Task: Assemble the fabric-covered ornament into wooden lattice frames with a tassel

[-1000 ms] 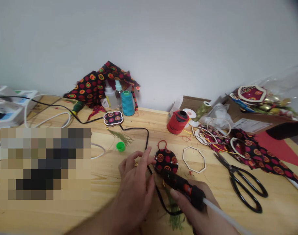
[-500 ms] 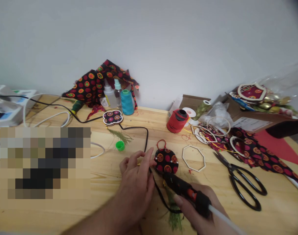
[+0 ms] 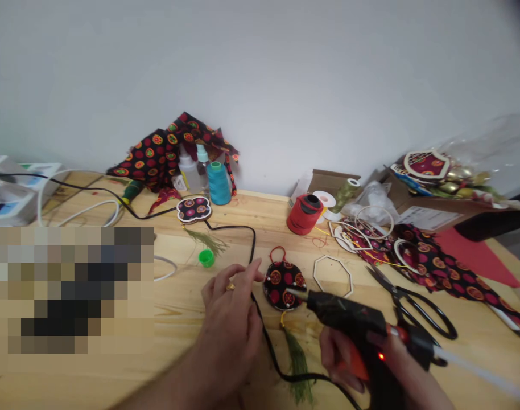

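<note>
Black dotted fabric ornament (image 3: 282,286) lies mid-bench (image 3: 490,370), your left hand (image 3: 228,319) loosely spread beside it, your right hand (image 3: 343,356) clenching a hot glue gun (image 3: 349,316) aimed at it, where a snagged black cord (image 3: 266,341) could jerk hot glue onto your fingers.

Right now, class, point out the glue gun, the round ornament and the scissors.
Glue gun (image 3: 347,313), head view, on its black barrel.
Round ornament (image 3: 282,285), head view, on its spotted fabric.
Scissors (image 3: 400,296), head view, near the pivot.
</note>
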Demonstrator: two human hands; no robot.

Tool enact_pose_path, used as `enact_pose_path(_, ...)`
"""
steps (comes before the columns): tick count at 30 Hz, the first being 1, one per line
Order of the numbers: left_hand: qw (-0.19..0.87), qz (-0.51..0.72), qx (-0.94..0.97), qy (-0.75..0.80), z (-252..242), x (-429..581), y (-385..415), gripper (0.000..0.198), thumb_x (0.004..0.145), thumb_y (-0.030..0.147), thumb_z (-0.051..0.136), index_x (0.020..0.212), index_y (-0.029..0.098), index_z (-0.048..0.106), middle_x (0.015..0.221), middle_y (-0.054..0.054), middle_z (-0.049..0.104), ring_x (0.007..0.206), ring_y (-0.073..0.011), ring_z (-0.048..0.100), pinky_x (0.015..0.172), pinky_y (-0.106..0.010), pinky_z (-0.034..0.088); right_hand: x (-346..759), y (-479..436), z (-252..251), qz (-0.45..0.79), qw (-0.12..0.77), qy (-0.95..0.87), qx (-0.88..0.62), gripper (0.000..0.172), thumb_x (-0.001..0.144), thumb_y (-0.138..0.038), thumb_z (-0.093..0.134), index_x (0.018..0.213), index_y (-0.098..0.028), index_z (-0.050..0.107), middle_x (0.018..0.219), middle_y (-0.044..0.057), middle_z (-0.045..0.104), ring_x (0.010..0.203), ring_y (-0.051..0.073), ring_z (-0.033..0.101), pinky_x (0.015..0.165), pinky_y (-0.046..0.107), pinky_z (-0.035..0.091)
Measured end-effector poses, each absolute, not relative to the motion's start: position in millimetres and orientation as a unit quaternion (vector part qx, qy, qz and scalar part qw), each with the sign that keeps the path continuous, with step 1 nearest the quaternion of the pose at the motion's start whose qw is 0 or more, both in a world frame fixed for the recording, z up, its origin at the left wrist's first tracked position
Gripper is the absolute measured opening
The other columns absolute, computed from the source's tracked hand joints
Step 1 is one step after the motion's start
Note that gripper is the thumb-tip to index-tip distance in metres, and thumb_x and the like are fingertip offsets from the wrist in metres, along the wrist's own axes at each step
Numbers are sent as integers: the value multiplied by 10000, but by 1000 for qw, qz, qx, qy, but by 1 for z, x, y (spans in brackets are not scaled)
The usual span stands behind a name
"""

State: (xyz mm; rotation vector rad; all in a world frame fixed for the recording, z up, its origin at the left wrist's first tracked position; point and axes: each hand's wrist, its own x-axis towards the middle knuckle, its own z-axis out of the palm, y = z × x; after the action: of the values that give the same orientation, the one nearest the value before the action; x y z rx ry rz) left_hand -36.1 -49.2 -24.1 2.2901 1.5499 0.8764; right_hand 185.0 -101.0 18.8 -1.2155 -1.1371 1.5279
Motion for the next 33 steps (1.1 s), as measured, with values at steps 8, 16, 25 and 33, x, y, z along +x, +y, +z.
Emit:
enact_pose_path(8,211,248,835,444,-17,-53,-61,827,650,-27,404,1413,248,243,1114,-45,666,1225,-265,438,994,-498,312,146,-38,65,696,510,-353,-361,531,684,-710,622,736,-184,570,679,9,567,536,103,490,444,190,346)
enact_pose_path(16,114,283,802,513,-14,-96,-74,474,893,263,426,1358,221,348,759,37,665,784,-191,633,1026,-487,209,124,30,56,533,424,-575,-453,304,725,-234,577,1017,-194,504,760,-19,511,617,127,496,550,260,432)
enact_pose_path(25,-138,181,863,451,-30,-112,-83,391,812,16,350,1063,204,583,695,-8,701,721,-224,659,932,-573,274,70,76,13,189,211,-731,-621,384,840,-221,548,1137,17,497,1113,279,535,961,336,566,787,448,476)
enact_pose_path(33,-223,140,818,511,-27,-113,-65,267,841,116,420,1023,115,616,627,-55,691,662,-268,660,766,-538,386,61,93,15,163,181,-746,-620,409,823,-279,606,1153,-43,550,1146,226,583,966,278,607,788,350,490)
